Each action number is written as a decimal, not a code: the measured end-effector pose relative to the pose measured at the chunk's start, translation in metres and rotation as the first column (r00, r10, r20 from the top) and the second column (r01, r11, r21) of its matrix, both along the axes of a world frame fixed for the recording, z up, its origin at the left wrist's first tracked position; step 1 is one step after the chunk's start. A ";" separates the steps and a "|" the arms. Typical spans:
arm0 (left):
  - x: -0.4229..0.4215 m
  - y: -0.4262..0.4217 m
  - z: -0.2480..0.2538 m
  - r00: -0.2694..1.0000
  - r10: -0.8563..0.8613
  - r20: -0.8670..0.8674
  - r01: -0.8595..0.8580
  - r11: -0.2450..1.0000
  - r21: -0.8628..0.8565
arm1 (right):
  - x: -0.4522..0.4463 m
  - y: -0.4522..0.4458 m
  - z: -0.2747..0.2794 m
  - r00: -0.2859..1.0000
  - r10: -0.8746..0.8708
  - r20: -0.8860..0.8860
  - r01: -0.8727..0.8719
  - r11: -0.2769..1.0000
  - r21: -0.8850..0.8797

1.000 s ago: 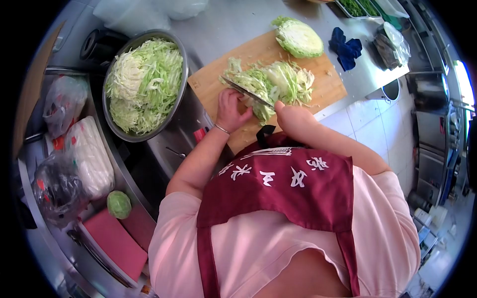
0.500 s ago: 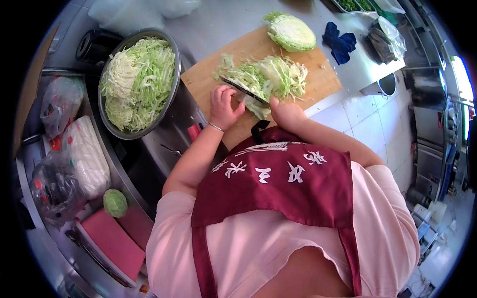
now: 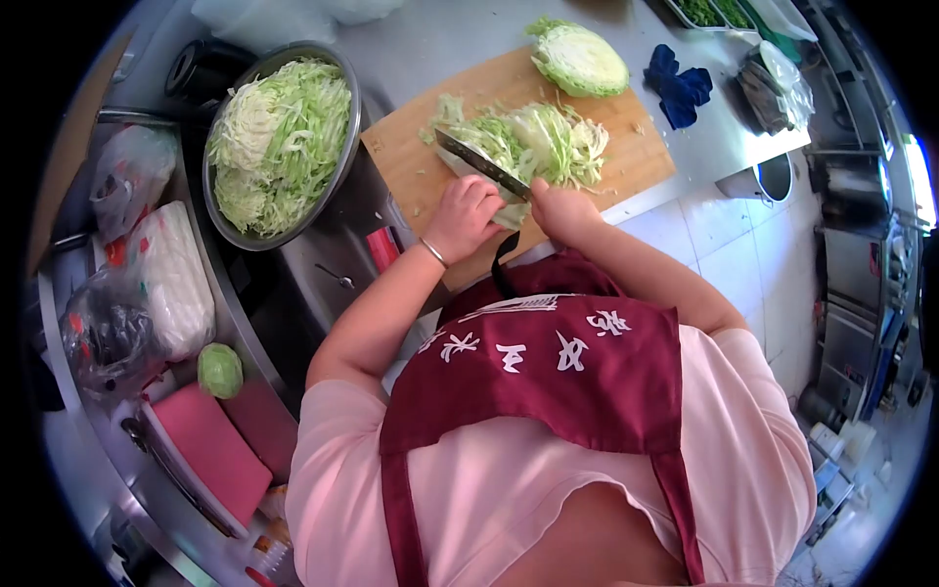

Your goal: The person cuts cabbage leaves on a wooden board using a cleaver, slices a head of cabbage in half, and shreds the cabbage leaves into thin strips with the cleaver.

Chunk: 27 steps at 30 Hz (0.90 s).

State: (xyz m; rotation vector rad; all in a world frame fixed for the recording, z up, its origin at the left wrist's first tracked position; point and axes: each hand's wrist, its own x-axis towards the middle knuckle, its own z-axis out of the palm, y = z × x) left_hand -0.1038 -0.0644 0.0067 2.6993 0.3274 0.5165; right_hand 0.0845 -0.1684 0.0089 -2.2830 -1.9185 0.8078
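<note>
My right hand (image 3: pixel 564 212) is wrapped round the handle of a kitchen knife (image 3: pixel 481 164). Its dark blade slants to the upper left, along the near side of a heap of shredded cabbage (image 3: pixel 558 147). My left hand (image 3: pixel 464 217) has its fingers curled on the near side of the blade. A small piece of cabbage (image 3: pixel 511 216) shows at its fingertips, partly hidden by the hand. Under all this lies a wooden cutting board (image 3: pixel 406 132). A cut half cabbage (image 3: pixel 581 59) rests at the board's far edge.
Left of the board stands a metal bowl (image 3: pixel 354 147) heaped with shredded cabbage. A red object (image 3: pixel 382 248) and a spoon (image 3: pixel 335 277) lie nearby. Dark blue gloves (image 3: pixel 677 86) are at the right. On the lower left shelf are a whole cabbage (image 3: pixel 220 371) and plastic bags (image 3: pixel 171 284).
The knife blade has turned so more of its flat side shows. My left hand has moved slightly down and right, away from the blade. The whole view has shifted a little.
</note>
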 end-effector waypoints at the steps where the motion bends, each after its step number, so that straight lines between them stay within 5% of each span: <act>1: -0.002 -0.001 0.004 1.000 0.009 -0.006 -0.009 1.000 0.005 | 0.000 0.000 0.000 1.000 0.000 -0.003 0.000 1.000 -0.009; 6: -0.022 -0.006 0.038 0.982 0.164 -0.090 -0.179 0.964 -0.197 | 0.006 0.005 0.002 0.998 0.044 -0.035 -0.046 0.998 -0.045; 14: -0.056 -0.005 -0.002 0.892 0.332 -0.307 -0.391 0.907 -0.154 | 0.010 0.005 -0.001 0.993 0.092 -0.068 -0.097 0.993 -0.063; 27: 0.013 -0.002 -0.015 0.924 0.372 -0.088 -0.381 0.910 -0.165 | 0.004 0.006 0.015 0.999 -0.001 -0.054 -0.006 0.991 -0.131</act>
